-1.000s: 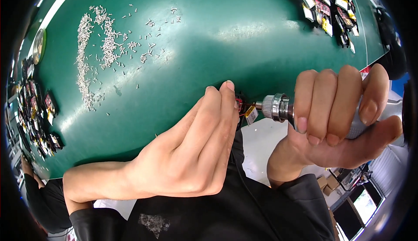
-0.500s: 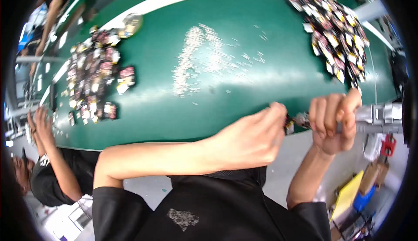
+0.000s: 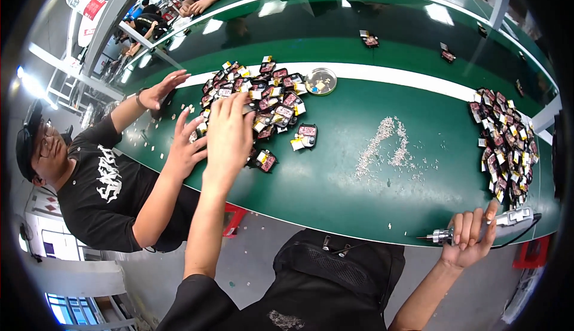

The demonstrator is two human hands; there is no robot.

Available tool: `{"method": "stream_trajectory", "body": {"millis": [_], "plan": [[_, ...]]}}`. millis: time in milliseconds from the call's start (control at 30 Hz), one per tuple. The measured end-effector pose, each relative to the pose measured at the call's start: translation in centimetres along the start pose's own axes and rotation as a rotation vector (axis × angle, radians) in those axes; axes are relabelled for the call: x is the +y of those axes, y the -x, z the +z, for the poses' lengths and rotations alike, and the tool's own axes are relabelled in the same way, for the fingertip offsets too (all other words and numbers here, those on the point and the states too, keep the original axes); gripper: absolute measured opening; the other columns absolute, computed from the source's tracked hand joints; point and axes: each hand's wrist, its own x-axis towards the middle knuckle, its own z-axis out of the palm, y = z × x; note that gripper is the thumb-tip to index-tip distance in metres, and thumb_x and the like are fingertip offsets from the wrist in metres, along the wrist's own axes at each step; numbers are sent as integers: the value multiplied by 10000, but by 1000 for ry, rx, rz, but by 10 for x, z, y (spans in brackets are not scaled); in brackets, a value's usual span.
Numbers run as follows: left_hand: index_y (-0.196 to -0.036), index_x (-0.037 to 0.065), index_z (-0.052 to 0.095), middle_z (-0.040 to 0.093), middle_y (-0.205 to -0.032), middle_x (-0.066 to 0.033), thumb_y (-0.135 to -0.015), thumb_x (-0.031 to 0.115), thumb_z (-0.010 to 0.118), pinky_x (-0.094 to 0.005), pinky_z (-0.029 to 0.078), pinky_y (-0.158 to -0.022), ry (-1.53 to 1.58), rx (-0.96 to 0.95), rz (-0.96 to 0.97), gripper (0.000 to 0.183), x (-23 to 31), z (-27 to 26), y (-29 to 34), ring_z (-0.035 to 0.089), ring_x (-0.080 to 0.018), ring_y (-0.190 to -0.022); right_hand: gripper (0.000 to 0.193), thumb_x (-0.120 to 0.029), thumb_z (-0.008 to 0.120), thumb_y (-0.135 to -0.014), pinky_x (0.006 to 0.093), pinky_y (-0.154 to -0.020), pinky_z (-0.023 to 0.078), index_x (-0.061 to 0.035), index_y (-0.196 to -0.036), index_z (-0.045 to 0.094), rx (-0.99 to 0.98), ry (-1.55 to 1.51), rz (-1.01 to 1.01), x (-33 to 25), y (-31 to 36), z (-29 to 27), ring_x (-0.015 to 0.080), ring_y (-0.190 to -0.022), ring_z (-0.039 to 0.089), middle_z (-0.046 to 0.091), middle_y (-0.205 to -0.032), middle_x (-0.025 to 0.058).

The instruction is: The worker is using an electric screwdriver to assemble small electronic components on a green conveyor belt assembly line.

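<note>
Left hand (image 3: 229, 136) at circuit modules (image 3: 283, 113) left of the screws (image 3: 372, 151), finger hold indiscernible; right hand (image 3: 468, 238) grips electric screwdriver (image 3: 515, 217), best held steady.

The bench (image 3: 335, 169) is deep green, with a white strip (image 3: 388, 74) along it. The units (image 3: 307, 132) are black, their boards pinkish red, their cells white and yellow. The screwdriver (image 3: 515, 216) is silver-grey, its cord (image 3: 519, 239) black; the screws (image 3: 372, 148) are silvery white. The co-worker's shirt (image 3: 84, 202) is black with a white print (image 3: 109, 172). The floor (image 3: 251, 265) is grey.
</note>
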Motion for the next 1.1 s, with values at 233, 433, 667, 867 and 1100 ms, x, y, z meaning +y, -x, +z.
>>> {"method": "stream_trajectory", "body": {"millis": [233, 433, 667, 867, 1100], "plan": [[-1075, 7, 576, 537, -1125, -144, -778, 2, 633, -415, 442, -867, 257, -4, 206, 303, 53, 6, -6, 520, -334, -1029, 119, -181, 457, -954, 246, -418, 333, -64, -941, 449, 173, -128, 94, 22, 8, -2, 67, -372, 297, 322, -497, -31], [-973, 0, 604, 566, -983, -110, -742, -16, 668, -372, 478, -752, 491, -147, 368, 240, 129, 41, -7, 567, -285, -888, 116, -175, 442, -967, 246, -448, 351, -63, -938, 440, 176, -192, 94, 20, 12, -6, 70, -380, 319, 325, -499, -29], [-883, -12, 606, 562, -878, -96, -727, -27, 649, -350, 489, -675, 268, -119, 580, 163, 136, 50, -22, 567, -255, -781, 112, -173, 435, -966, 252, -448, 356, -64, -942, 438, 160, -240, 117, 17, 10, -9, 79, -381, 330, 330, -498, -23], [-804, -14, 491, 519, -786, -128, -733, -58, 581, -358, 452, -614, 466, -118, 413, 122, 135, 41, -22, 545, -284, -691, 122, -182, 441, -961, 248, -428, 353, -84, -899, 403, 187, -226, 118, 14, 15, -8, 79, -369, 328, 333, -494, -23], [-780, -24, 502, 530, -698, -113, -761, -90, 548, -315, 438, -540, 771, -132, 135, 83, 140, 6, 23, 543, -219, -587, 116, -182, 446, -942, 261, -413, 340, -78, -894, 424, 277, -221, 135, 13, 21, -5, 83, -363, 311, 325, -489, -26]]}}
